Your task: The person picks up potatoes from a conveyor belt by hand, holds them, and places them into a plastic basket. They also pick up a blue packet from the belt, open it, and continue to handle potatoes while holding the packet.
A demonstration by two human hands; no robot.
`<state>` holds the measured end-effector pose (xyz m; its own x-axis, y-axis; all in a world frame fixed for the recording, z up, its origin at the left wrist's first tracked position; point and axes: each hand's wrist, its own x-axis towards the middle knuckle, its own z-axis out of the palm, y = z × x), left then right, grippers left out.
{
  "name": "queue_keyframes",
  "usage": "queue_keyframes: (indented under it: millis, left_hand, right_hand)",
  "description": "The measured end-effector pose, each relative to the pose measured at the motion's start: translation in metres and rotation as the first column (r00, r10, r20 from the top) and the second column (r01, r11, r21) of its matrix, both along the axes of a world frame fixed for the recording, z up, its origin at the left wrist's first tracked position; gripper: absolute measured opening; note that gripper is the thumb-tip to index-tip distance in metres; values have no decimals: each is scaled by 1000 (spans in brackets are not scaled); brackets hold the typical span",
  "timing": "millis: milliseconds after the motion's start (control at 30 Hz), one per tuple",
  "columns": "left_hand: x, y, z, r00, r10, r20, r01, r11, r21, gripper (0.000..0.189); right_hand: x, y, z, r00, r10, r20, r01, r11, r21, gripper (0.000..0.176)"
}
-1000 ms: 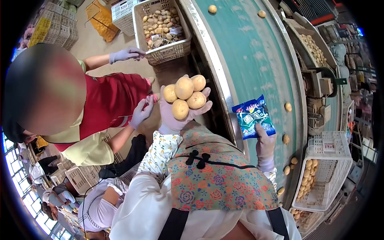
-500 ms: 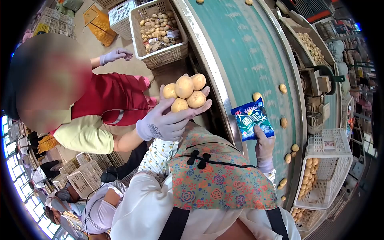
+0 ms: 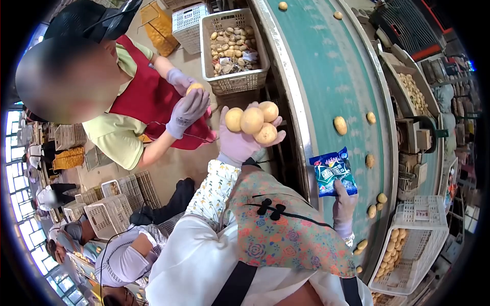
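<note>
My left hand, in a pale glove, is held palm up with several yellow potatoes resting in it, between the conveyor and a co-worker. My gloved right hand grips the lower edge of a blue plastic packet with white and green printing. The packet is above the near side of the green conveyor belt. Loose potatoes lie on the belt, one just beyond the packet. What the packet contains cannot be seen. Beside my left hand, the co-worker's gloved hands hold one potato.
A metal rail edges the belt. A plastic crate of potatoes and scraps stands at the upper left, and a white crate holding potatoes is at right. The co-worker in a red apron stands close at left.
The co-worker's hand has left my left hand, and one potato is now in the co-worker's hands. My view has shifted. My right hand still holds the packet.
</note>
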<state>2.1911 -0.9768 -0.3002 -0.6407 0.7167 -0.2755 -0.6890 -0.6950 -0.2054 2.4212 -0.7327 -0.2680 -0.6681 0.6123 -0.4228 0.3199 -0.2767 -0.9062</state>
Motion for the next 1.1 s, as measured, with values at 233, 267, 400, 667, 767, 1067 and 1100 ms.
queue_keyframes:
  millis: [233, 267, 400, 667, 767, 1067, 1100]
  left_hand:
    - [25, -15, 1, 1000, -16, 25, 17, 998, -61, 59]
    - [27, -19, -2, 1000, -17, 22, 19, 998, -52, 58]
    - [34, -35, -14, 996, -26, -82, 24, 999, -27, 53]
    - [25, -36, -35, 977, -9, -211, 62, 967, 247, 80]
    - [14, -39, -46, 951, 32, -307, 56, 961, 272, 71]
    - [7, -42, -33, 983, 136, -122, -119, 983, 142, 70]
    - [10, -38, -30, 987, 148, -60, -142, 985, 95, 68]
  right_hand:
    - [-9, -12, 3, 999, 49, -18, -50, 996, -75, 20]
    - [-8, -13, 4, 997, 75, 4, -74, 995, -70, 20]
    - [-8, -14, 5, 981, 184, 56, -181, 982, -44, 24]
    - [-14, -27, 6, 987, 163, -16, -163, 987, -5, 28]
    - [-15, -27, 8, 980, 199, -10, -199, 980, 15, 28]
    - [-10, -29, 12, 973, 227, 43, -225, 974, -38, 28]
    - [-5, -22, 6, 965, 255, 63, -256, 967, 5, 28]
